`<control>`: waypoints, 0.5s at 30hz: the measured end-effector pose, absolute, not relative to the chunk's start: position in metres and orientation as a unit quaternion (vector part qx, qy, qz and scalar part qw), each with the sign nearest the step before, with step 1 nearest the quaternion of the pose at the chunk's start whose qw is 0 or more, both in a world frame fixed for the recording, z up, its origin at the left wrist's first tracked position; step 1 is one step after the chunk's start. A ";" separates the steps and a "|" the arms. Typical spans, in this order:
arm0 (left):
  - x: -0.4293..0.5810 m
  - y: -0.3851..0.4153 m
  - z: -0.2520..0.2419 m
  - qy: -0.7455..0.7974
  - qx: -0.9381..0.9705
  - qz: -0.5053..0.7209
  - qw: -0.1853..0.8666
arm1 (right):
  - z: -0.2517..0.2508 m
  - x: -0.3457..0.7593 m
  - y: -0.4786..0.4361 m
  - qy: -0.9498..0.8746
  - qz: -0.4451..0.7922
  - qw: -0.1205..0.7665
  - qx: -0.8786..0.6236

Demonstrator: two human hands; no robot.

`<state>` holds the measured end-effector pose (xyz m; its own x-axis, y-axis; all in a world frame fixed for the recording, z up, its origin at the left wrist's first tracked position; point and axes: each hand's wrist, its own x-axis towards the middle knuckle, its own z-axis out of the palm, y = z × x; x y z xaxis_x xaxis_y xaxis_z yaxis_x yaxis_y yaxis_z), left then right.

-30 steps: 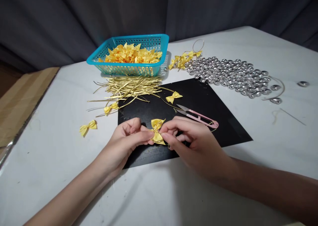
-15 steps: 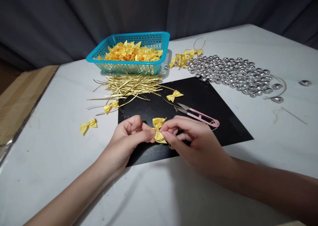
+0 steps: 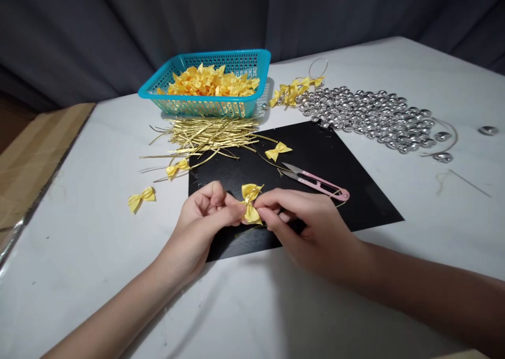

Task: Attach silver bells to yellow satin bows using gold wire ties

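Observation:
A yellow ribbon bow [image 3: 252,214] with gold cord at its knot is held up over the black mat [image 3: 355,201]. My left hand [image 3: 209,211] pinches its left side between thumb and forefinger. From the right, my right hand [image 3: 303,217] has its thumb and fingertips closed at the bow's middle; they seem to grip the gold cord, most of which is hidden. Behind my right hand lie pink thread snips [image 3: 321,184], blades pointing left. Another yellow bow [image 3: 278,151] rests on the mat, and two more lie to the left, one of them a loose bow [image 3: 142,198] on the table.
A blue basket [image 3: 197,100] full of yellow bows stands at the back, with a pile of gold cords [image 3: 213,133] before it. Silver beads [image 3: 366,117] spread to the right, beside a cluster of bows [image 3: 294,91]. A needle [image 3: 469,182] lies at the far right.
The bow has tilted slightly between my fingers, and my right fingers have shifted a little at its knot. Both hands keep their hold. The whole view has moved slightly.

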<state>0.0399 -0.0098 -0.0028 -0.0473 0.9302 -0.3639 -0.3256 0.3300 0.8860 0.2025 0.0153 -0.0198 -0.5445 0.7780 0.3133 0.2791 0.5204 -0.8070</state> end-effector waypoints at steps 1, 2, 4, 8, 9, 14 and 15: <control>0.040 -0.010 -0.003 0.517 0.290 0.502 0.629 | -0.020 0.203 0.014 -0.815 0.340 0.344 -0.320; 0.041 -0.010 -0.003 0.511 0.290 0.504 0.633 | -0.020 0.203 0.013 -0.824 0.323 0.344 -0.314; 0.042 -0.010 -0.004 0.500 0.287 0.504 0.643 | -0.021 0.204 0.012 -0.831 0.303 0.348 -0.311; 0.045 -0.009 -0.003 0.500 0.285 0.501 0.646 | -0.022 0.203 0.011 -0.826 0.301 0.360 -0.314; 0.045 -0.009 -0.002 0.502 0.287 0.500 0.645 | -0.021 0.202 0.011 -0.824 0.305 0.362 -0.312; 0.042 -0.009 -0.004 0.504 0.282 0.497 0.647 | -0.020 0.202 0.013 -0.813 0.328 0.366 -0.311; 0.041 -0.009 -0.005 0.499 0.280 0.499 0.651 | -0.020 0.202 0.013 -0.811 0.334 0.365 -0.312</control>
<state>0.0413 -0.0091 -0.0046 0.0030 0.9288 -0.3704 -0.3707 0.3451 0.8623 0.2017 0.0131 -0.0196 -0.5383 0.7503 0.3838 0.2616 0.5817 -0.7702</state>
